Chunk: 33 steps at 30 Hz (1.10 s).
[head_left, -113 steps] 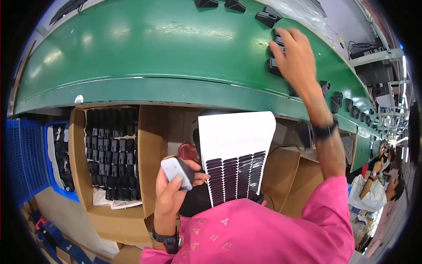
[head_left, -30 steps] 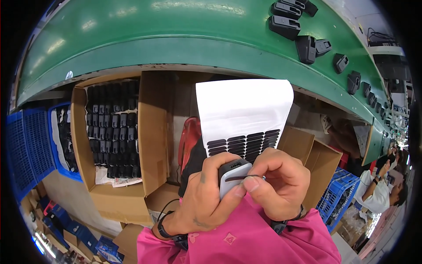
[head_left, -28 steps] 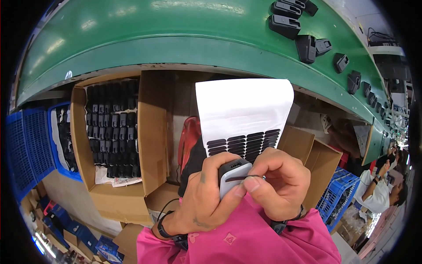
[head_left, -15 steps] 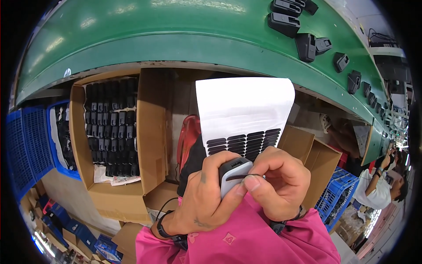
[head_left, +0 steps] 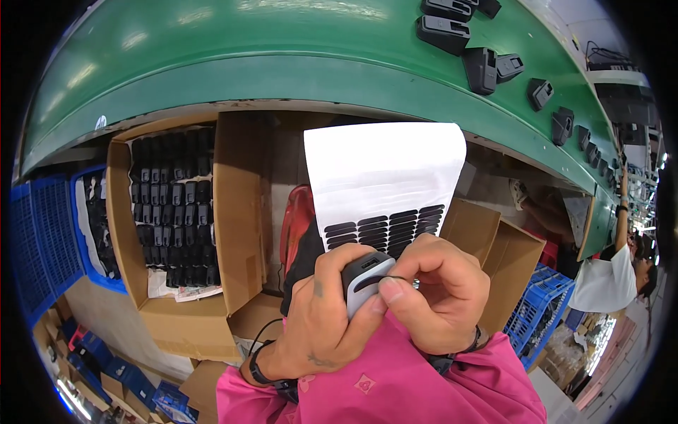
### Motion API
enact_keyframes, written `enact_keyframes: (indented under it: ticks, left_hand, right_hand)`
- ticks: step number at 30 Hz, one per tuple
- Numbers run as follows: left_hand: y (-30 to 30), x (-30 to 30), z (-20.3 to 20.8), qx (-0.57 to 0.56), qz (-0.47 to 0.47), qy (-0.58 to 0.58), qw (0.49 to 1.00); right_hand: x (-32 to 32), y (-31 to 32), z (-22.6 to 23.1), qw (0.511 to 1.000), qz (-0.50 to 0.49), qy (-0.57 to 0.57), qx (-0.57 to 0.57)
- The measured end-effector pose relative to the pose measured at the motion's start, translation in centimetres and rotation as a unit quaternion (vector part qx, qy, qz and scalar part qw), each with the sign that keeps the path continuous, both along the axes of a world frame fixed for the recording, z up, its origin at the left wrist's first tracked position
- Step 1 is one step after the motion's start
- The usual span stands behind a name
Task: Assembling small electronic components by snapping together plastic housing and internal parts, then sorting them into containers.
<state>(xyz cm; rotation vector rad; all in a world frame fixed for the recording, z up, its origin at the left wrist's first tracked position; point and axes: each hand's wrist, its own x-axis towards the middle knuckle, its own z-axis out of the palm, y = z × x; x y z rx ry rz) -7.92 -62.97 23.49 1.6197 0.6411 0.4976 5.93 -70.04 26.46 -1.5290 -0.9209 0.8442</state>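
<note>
My left hand is closed around a small rounded plastic casing, black on its side with a slot in the end and light grey on its front. A thin black adhesive strip lies across the grey front near the slotted end. My right hand pinches the strip's other end between thumb and forefinger, right beside the casing. Just beyond both hands, a white backing sheet carries rows of black oval-ended stickers; its lower part is hidden behind my hands.
A green bench spans the far side, with black plastic units along its right. At left, a cardboard box holds rows of black units. A red stool, an opened carton and a blue crate stand nearby. A co-worker is at far right.
The whole view has shifted slightly, so bench, sheet and hands sit a little further left. The strip now looks more curved against the casing's grey front. Both hands keep their grip.
</note>
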Motion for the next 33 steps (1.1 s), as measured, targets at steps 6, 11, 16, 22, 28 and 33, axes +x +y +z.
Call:
enact_keyframes:
  ticks: [6,11,16,22,28,33]
  left_hand:
    - [-0.1,0.0,0.0,0.012,0.002,0.002,1.0]
    - [-0.3,0.2,-0.1,0.019,0.006,0.008,1.0]
    - [-0.7,0.4,-0.6,0.069,0.033,-0.005,0.997]
    - [-0.7,-0.2,-0.7,-0.064,0.064,-0.016,0.996]
    - [-0.5,0.4,-0.1,-0.256,0.099,-0.045,0.96]
    - [-0.5,0.2,-0.1,-0.254,0.079,-0.042,0.963]
  right_hand:
    - [0.1,-0.1,-0.1,1.0,0.002,-0.007,-0.006]
    - [0.1,-0.1,-0.1,1.0,-0.004,-0.003,-0.019]
    - [0.2,-0.2,-0.1,1.0,0.0,-0.019,-0.008]
    - [2.2,-0.4,-2.6,0.994,-0.07,0.016,-0.08]
    - [3.4,-3.6,-3.6,0.985,-0.083,0.103,-0.113]
    - [2.1,-1.1,-1.8,0.997,-0.027,-0.071,-0.008]
